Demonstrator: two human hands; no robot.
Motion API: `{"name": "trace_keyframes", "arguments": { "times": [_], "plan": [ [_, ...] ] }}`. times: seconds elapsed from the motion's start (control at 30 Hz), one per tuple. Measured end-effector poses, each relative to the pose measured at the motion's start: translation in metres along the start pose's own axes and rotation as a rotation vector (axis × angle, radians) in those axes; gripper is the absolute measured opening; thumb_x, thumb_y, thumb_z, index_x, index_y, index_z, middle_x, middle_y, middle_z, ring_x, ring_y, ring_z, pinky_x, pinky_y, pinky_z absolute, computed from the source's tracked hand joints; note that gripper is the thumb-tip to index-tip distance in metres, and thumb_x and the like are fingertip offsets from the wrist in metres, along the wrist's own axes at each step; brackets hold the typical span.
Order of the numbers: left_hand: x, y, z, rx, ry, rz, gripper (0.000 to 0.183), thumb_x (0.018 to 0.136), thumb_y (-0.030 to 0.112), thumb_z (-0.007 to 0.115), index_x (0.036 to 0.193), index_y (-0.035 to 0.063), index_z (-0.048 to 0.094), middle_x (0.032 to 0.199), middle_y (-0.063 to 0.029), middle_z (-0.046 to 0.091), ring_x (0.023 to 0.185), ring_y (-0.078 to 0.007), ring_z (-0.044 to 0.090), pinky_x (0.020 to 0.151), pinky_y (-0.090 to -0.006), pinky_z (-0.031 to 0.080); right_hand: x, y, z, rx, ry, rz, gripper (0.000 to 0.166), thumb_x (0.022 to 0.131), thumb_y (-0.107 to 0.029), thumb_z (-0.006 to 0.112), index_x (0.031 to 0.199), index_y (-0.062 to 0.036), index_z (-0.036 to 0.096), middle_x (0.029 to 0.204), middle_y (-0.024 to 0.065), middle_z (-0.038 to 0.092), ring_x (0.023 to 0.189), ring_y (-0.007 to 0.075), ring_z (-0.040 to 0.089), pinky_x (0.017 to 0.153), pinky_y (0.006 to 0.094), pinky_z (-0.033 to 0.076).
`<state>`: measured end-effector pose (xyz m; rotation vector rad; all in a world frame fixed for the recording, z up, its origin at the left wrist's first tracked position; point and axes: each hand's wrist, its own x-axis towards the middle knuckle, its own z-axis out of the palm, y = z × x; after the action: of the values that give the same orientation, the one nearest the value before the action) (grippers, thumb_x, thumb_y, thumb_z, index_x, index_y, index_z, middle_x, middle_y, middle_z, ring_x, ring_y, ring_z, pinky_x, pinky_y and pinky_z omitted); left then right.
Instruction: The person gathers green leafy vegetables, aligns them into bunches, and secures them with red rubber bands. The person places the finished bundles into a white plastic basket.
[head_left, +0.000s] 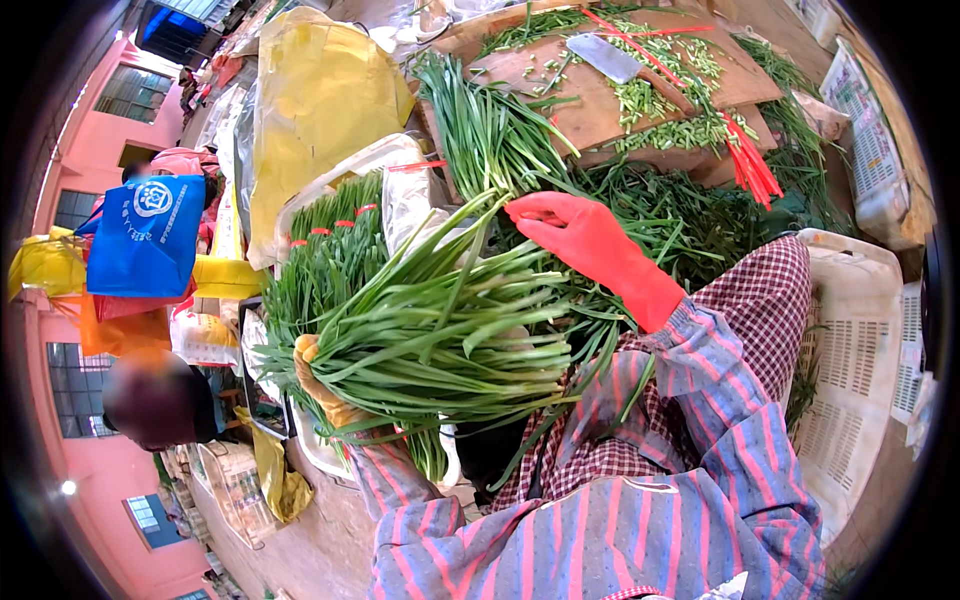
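My left hand (326, 382), in a tan glove, grips a large loose bunch of garlic chives (442, 337) above my lap. The bunch's pale stem ends fan out to the right. My right hand (592, 240) wears a red rubber glove. Its fingertips pinch the ends of a few chive stalks (465, 217) that slant up out of the bunch. Beyond that hand, another pile of chives (487, 127) lies against the wooden board. Bundles with red ties (330, 225) stand packed in a white crate (319, 184) at the left, partly hidden by the held bunch.
A cleaver (607, 60) rests on the wooden board (525, 75) among cut stem ends (652, 97) and red tie strips (750, 165). Loose greens (675, 210) heap below it. A white plastic basket (847, 360) stands at my right. People with bags, including a blue one (146, 240), are at left.
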<state>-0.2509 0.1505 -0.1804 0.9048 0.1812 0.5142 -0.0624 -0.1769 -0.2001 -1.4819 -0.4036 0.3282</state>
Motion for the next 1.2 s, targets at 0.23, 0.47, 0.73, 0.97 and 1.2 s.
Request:
{"name": "trace_keyframes", "arguments": {
  "times": [0.23,0.47,0.73,0.97,1.2],
  "plan": [
    [-0.001,0.022,0.009,1.568,-0.167,1.188,0.016,0.09,0.025,0.052,0.085,0.0105,0.051,0.082,-0.0027,0.054,0.073,-0.0157,0.056,0.069,-0.0332,0.048,-0.001,-0.03,-0.017,0.1,0.014,0.041,0.023,0.09,-0.013,0.059,0.109,-0.0019,0.064,0.103,0.0064,0.067,0.094,0.0125,0.062,0.085,0.0255,0.048],
    [0.0,0.015,-0.007,0.562,0.027,0.397,0.014,0.093,0.021,0.048,0.08,0.0155,0.047,0.07,0.0061,0.046,0.064,-0.0074,0.045,0.064,-0.0258,0.042,-0.006,-0.038,-0.009,0.115,-0.121,0.094,0.023,0.087,-0.017,0.063,0.107,-0.0049,0.066,0.095,0.0029,0.068,0.086,0.0079,0.061,0.077,0.0232,0.049],
    [0.0,0.017,-0.026,1.188,-0.017,0.763,0.01,0.083,0.017,0.059,0.092,0.0157,0.055,0.084,0.0039,0.054,0.078,-0.0149,0.052,0.071,-0.0352,0.045,0.023,-0.036,0.013,-0.382,-0.163,-0.345,0.034,0.08,-0.014,0.067,0.112,-0.0046,0.063,0.111,0.0111,0.064,0.103,0.0219,0.061,0.092,0.0318,0.046],
    [0.0,0.026,-0.007,1.592,-0.295,1.087,0.022,0.076,0.017,0.06,0.097,0.0135,0.056,0.087,0.0028,0.053,0.079,-0.0172,0.053,0.072,-0.0364,0.044,0.046,0.017,0.07,-0.888,-0.317,-0.584,0.013,0.072,-0.015,0.066,0.08,-0.0063,0.061,0.072,0.0091,0.059,0.073,0.0302,0.06,0.066,0.0416,0.048],
    [-0.015,-0.011,-0.003,-0.243,0.086,0.253,0.02,0.086,0.029,0.062,0.097,0.019,0.049,0.091,0.0064,0.051,0.089,-0.01,0.048,0.088,-0.031,0.042,-0.001,0.048,0.024,-0.492,-0.234,-0.459,0.01,0.073,-0.018,0.066,0.081,-0.0119,0.067,0.072,0.0091,0.062,0.072,0.0314,0.061,0.063,0.0416,0.048]
  ]
}}
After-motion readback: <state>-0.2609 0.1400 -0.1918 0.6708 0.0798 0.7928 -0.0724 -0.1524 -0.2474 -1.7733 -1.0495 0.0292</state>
